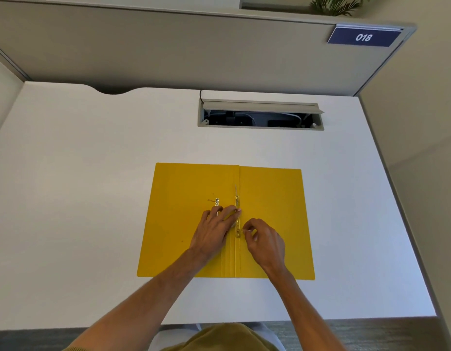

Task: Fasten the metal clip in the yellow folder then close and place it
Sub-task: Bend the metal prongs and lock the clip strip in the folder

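Note:
The yellow folder point(270, 198) lies open and flat on the white desk point(80, 198). A metal clip strip point(237, 202) runs along its centre fold, with one thin prong standing up at its far end. A second loose metal piece point(216, 201) lies on the left flap. My left hand point(214, 230) rests flat on the left flap, its fingertips pressing the strip's middle. My right hand point(263, 240) pinches the near prong of the clip between thumb and forefinger at the strip's near end.
An open cable tray point(260, 115) is sunk into the desk behind the folder. Grey partition walls point(168, 51) enclose the desk at the back and sides, with a blue "018" sign point(363, 37) at the upper right. The desk's front edge is near my body.

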A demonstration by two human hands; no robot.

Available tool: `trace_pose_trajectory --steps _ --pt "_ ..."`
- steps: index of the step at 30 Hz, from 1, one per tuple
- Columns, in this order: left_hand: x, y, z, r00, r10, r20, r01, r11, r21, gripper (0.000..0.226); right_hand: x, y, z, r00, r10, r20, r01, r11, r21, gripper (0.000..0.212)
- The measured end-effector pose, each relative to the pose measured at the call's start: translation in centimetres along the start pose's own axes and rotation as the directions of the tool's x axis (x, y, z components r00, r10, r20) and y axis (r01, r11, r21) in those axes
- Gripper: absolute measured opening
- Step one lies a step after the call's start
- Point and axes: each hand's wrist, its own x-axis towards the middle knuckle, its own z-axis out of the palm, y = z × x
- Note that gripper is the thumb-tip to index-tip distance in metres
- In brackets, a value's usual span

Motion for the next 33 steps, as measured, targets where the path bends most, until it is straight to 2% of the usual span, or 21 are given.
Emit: trace_pose_trajectory --steps 5,8,15,22,27,33 --pt "-0.1 0.5 0.5 0.998 -0.051 -0.024 0.050 0.998 -0.039 0.047 -1.7 -0.3 1.2 0.994 0.108 -0.005 -0.108 0.994 0.011 0.014" --pt "0.0 0.4 1.0 0.998 -0.057 -0.037 0.055 0.997 -0.054 0.048 -1.8 -0.6 1.8 0.993 0.113 0.016 -0.114 0.992 0.048 0.016" --pt "0.2 0.2 1.4 0.997 -0.060 -0.048 0.058 0.997 -0.056 0.054 -1.3 -0.2 1.4 0.993 -0.098 0.064 0.104 0.990 -0.094 0.020" --pt "0.2 0.1 1.3 0.996 -0.071 -0.045 0.068 0.996 -0.065 0.053 -1.3 0.1 1.3 0.947 -0.302 0.107 0.320 0.908 -0.271 0.015" --pt "0.4 0.0 1.2 0.996 -0.080 -0.046 0.077 0.994 -0.073 0.051 -0.8 0.9 0.7 0.928 -0.360 0.099 0.372 0.874 -0.312 0.026" --pt "0.3 -0.1 1.1 0.996 -0.072 -0.043 0.068 0.995 -0.079 0.049 -0.6 1.6 0.3 0.922 -0.373 0.106 0.387 0.862 -0.327 0.027"
